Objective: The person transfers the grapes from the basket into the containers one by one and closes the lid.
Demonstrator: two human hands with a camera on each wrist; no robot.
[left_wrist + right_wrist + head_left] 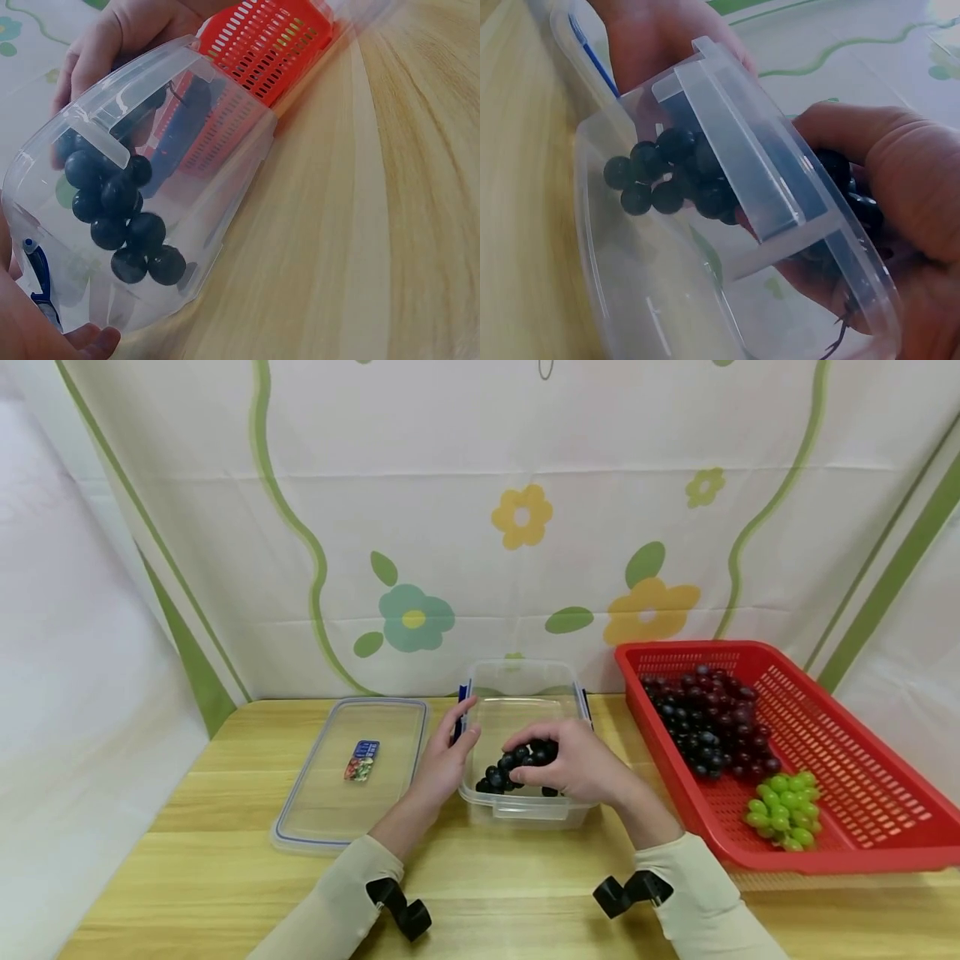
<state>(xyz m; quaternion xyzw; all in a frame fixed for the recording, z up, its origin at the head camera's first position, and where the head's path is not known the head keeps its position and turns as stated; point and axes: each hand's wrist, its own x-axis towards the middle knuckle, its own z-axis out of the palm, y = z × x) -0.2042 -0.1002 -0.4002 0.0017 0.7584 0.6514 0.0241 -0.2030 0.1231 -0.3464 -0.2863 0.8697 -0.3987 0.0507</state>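
Observation:
My right hand [581, 762] reaches into a clear plastic food box [531, 811] from its right side. Its thumb and fingers grip a bunch of black grapes [496, 777], which slants down toward the box's front left corner. Through the clear wall in the left wrist view, the lower grapes [129, 232] hang below the rim. A thin stem [843, 330] shows near the right palm. My left hand [441, 763] rests against the left side of the box by a blue side latch [461, 697], its thumb and fingers spread.
The box's lid [315, 806], blue-edged with a small label [363, 760], lies flat on the wooden table [487, 893] at left. On the right stands a red basket [705, 814] with dark grapes [693, 739], reddish grapes [738, 714] and green grapes [786, 808]. A flowered cloth [480, 552] hangs behind.

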